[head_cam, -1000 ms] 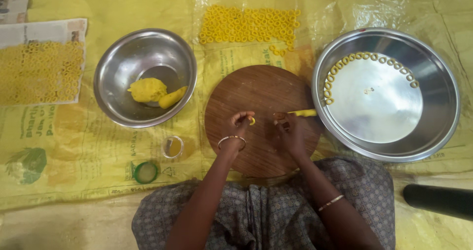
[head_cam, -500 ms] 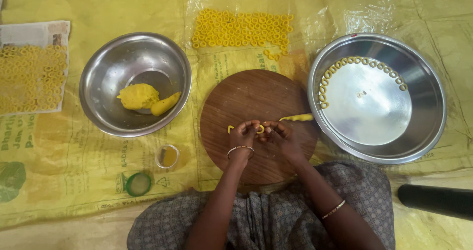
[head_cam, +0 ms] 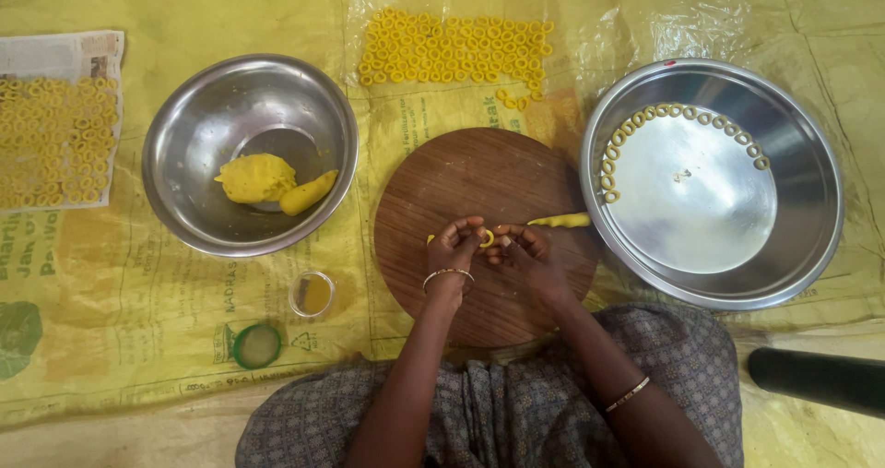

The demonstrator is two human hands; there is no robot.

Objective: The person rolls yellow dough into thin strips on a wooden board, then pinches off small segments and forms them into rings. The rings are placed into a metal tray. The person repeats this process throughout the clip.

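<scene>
Both hands meet over a round wooden board [head_cam: 479,177]. My left hand [head_cam: 454,251] and my right hand [head_cam: 522,254] pinch a small yellow dough ring [head_cam: 486,239] between their fingertips. A thin rolled strip of yellow dough [head_cam: 560,220] lies on the board just right of my right hand. At the right stands a wide steel pan [head_cam: 793,247] with a curved row of several dough rings [head_cam: 645,118] along its inner edge. The steel bowl [head_cam: 198,127] at the left holds a lump of yellow dough [head_cam: 255,177] and a short dough roll [head_cam: 308,192].
Many dough rings [head_cam: 452,48] lie on plastic sheet beyond the board, and more on newspaper [head_cam: 51,141] at far left. A small glass cup [head_cam: 312,294] and a green lid [head_cam: 256,345] sit near my left knee. A dark cylinder [head_cam: 816,379] lies at lower right.
The view has shifted slightly. My hands have stayed over the board, fingers working the small dough piece, which now shows as a closed ring between them.
</scene>
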